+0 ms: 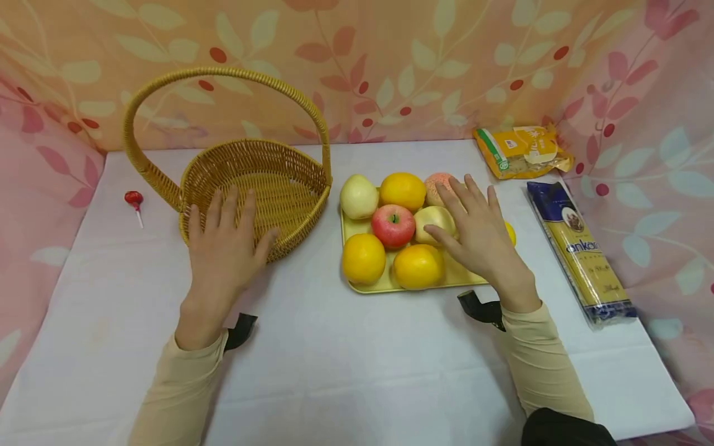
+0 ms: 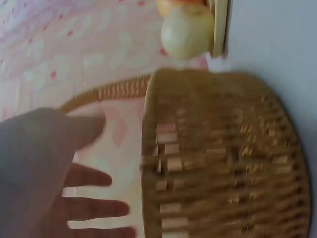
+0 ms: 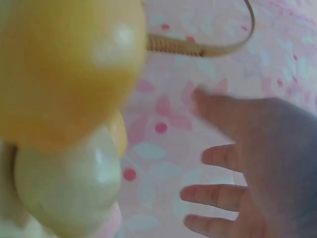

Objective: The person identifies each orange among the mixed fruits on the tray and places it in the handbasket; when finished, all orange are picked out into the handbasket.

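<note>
My left hand [image 1: 223,248], fingers spread and straight, hovers over the near rim of a wicker basket [image 1: 253,145] with a tall arched handle. In the left wrist view that hand [image 2: 74,188] is above the woven side [image 2: 223,158], holding nothing. My right hand [image 1: 480,232] spreads its fingers over the right part of a yellow tray [image 1: 390,287] of fruit. Beneath and beside it are a pale yellow-green fruit [image 1: 432,222], a partly covered peach-like fruit [image 1: 437,186] and a yellow fruit [image 1: 510,233]. A red apple [image 1: 393,226] sits mid-tray.
Other tray fruit includes an orange [image 1: 363,259], a yellow-orange fruit [image 1: 419,267], another [image 1: 403,191] and a pale pear-like fruit [image 1: 359,197]. A red lollipop [image 1: 134,199] lies left of the basket. An orange snack bag [image 1: 524,152] and a pasta packet [image 1: 582,251] lie at the right.
</note>
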{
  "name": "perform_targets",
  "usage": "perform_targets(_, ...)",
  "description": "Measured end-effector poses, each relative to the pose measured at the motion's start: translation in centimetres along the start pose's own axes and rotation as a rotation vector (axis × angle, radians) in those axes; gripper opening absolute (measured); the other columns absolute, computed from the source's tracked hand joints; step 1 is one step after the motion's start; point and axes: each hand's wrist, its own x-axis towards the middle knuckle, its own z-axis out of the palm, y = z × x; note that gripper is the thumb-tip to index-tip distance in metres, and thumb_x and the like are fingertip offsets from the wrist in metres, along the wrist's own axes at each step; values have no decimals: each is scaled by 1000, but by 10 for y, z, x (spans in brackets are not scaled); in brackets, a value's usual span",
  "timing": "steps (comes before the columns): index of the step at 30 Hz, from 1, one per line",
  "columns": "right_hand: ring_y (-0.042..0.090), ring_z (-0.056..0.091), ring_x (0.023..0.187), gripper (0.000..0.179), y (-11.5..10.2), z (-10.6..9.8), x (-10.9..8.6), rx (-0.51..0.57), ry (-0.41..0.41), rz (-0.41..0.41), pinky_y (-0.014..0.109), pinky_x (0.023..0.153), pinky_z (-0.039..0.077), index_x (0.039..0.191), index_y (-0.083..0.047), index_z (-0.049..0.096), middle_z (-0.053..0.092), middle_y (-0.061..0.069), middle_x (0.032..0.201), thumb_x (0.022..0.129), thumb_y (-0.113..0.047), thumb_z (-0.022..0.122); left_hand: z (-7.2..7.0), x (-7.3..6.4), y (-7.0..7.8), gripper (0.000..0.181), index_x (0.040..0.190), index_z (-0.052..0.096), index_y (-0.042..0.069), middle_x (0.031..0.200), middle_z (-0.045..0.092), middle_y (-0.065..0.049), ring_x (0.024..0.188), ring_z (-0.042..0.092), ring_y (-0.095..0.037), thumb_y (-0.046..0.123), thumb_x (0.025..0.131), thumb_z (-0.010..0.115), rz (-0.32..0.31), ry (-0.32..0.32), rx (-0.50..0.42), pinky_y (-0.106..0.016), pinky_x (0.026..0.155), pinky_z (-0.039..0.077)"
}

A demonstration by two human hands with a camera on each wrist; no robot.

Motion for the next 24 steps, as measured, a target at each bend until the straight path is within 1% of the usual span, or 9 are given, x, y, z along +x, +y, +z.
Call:
perform_targets(2, 42, 31, 144, 64, 6, -5, 0, 19, 58, 6, 63, 118, 14, 147, -7, 43, 43, 22, 150, 92, -32, 65, -2, 1, -6, 54, 135, 52, -1, 135, 56, -27, 124, 51, -47, 36, 96, 53, -11, 156, -37, -61, 102, 37)
perform_targets(4, 43, 42, 135, 56, 12, -9, -1, 29, 104, 18, 61, 115, 24, 140, -4, 51, 51, 23, 142, 91, -26, 66, -3, 1, -13, 42, 119, 61, -8, 114, 65, -29, 102, 60, -48, 25, 94, 56, -33, 293, -79, -59, 83, 46)
perform_targets(5, 43, 46, 131, 53, 15, -11, -1, 29, 119, 30, 60, 112, 29, 138, -4, 53, 54, 23, 140, 91, -24, 66, -4, 1, -18, 39, 113, 63, -10, 107, 66, -29, 95, 61, -48, 23, 94, 55, -54, 336, -97, -59, 76, 47)
perform_targets(7, 44, 50, 126, 50, 22, -16, -2, 40, 126, 68, 60, 107, 35, 136, -4, 55, 55, 23, 138, 91, -23, 66, -7, 1, -26, 35, 104, 64, -11, 96, 65, -29, 85, 60, -48, 21, 94, 53, -120, 369, -143, -59, 66, 45)
perform_targets(11, 46, 48, 126, 51, 35, -23, -4, 51, 75, 175, 63, 103, 37, 138, -6, 53, 52, 22, 141, 92, -25, 64, -9, 0, -45, 36, 101, 64, -11, 90, 63, -30, 79, 58, -48, 21, 95, 49, -248, 363, -208, -60, 64, 42)
perform_targets(14, 48, 43, 130, 55, 44, -26, -6, 59, -11, 252, 67, 103, 34, 143, -7, 48, 46, 24, 146, 94, -30, 61, -9, 1, -59, 38, 105, 64, -12, 90, 63, -31, 81, 57, -49, 21, 95, 48, -321, 331, -228, -60, 67, 41)
perform_targets(17, 50, 38, 132, 61, 51, -26, -6, 70, -120, 320, 69, 104, 31, 147, -8, 42, 40, 26, 149, 95, -37, 58, -7, 2, -70, 43, 107, 64, -13, 93, 63, -32, 84, 56, -49, 24, 95, 46, -386, 269, -244, -61, 71, 41)
perform_targets(21, 53, 36, 131, 71, 58, -24, -4, 68, -258, 390, 70, 103, 30, 151, -8, 35, 36, 30, 148, 95, -47, 54, -1, 3, -81, 47, 110, 63, -15, 94, 64, -33, 85, 57, -48, 26, 96, 44, -433, 168, -279, -56, 72, 42)
perform_targets(24, 53, 38, 128, 74, 59, -23, -3, 57, -306, 410, 70, 102, 32, 151, -7, 32, 36, 33, 145, 94, -49, 53, 4, 4, -86, 45, 107, 65, -13, 89, 65, -32, 79, 57, -45, 26, 97, 45, -424, 138, -298, -46, 64, 39)
